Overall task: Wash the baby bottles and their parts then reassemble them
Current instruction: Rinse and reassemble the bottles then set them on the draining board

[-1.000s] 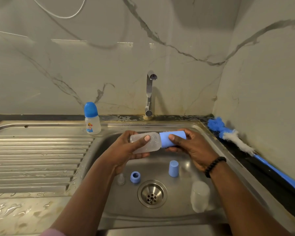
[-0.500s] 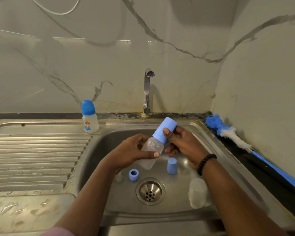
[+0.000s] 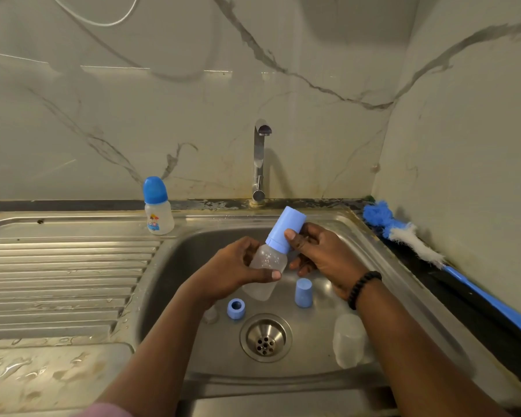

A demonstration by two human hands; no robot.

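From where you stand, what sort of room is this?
Probably a home kitchen: a steel sink with a ribbed drainboard, a tap against a marble-look wall, and baby bottles being washed, one standing on the sink's edge.

Hands: I see my left hand (image 3: 235, 273) gripping the clear bottle (image 3: 266, 267) over the sink (image 3: 193, 371) — right hand (image 3: 322, 254) holding its blue cap (image 3: 286, 228).
Basin: loose cap (image 3: 303, 292), ring (image 3: 235, 308), second bottle (image 3: 348, 341) — near the drain (image 3: 265, 337).

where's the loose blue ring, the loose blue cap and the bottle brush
blue ring (image 3: 235, 308), head view, on its outer wall
blue cap (image 3: 303, 292), head view, mid side
bottle brush (image 3: 415, 242), head view, on the white bristles
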